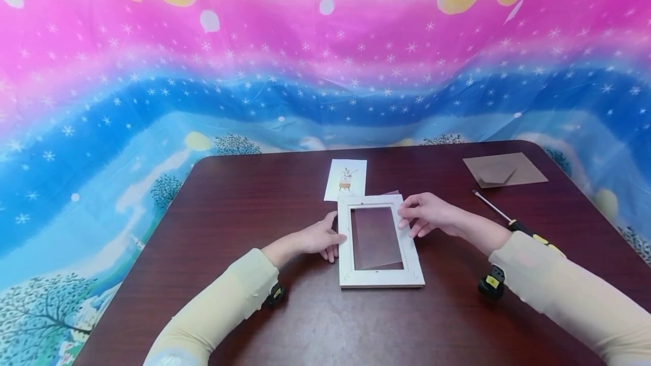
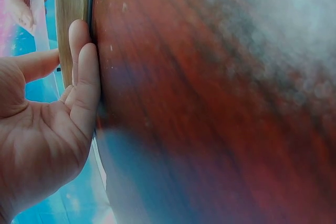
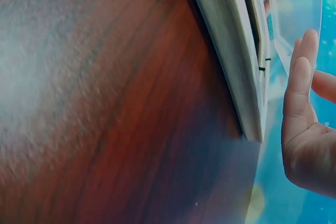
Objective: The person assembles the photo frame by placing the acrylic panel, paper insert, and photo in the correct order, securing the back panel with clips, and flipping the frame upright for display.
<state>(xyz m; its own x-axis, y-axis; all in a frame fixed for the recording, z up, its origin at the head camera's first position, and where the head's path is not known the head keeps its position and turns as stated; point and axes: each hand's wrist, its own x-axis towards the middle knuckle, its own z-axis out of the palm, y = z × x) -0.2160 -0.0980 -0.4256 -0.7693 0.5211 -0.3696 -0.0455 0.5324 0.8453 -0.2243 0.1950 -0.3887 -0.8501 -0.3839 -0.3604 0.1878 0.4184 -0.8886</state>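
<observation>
A white picture frame (image 1: 378,279) lies back side up on the table, its opening showing dark wood. My left hand (image 1: 322,238) holds its left side, thumb at the upper edge and fingers along the outer side. In the left wrist view, the fingertips (image 2: 86,59) rest against the frame's wooden side (image 2: 72,3). Over the opening, a clear sheet (image 1: 376,236) sits tilted, one corner past the frame's top. My right hand (image 1: 426,216) pinches this sheet above the frame's right side. The right wrist view shows the clear sheet (image 3: 298,9) raised off the frame (image 3: 226,35).
Behind the frame lies a card with a potted plant picture (image 1: 346,179). A brown backing board (image 1: 505,170) with a folded-out stand is at the back right. Beside my right forearm lies a screwdriver (image 1: 500,208). A patterned cloth (image 1: 325,72) hangs behind the table (image 1: 244,196).
</observation>
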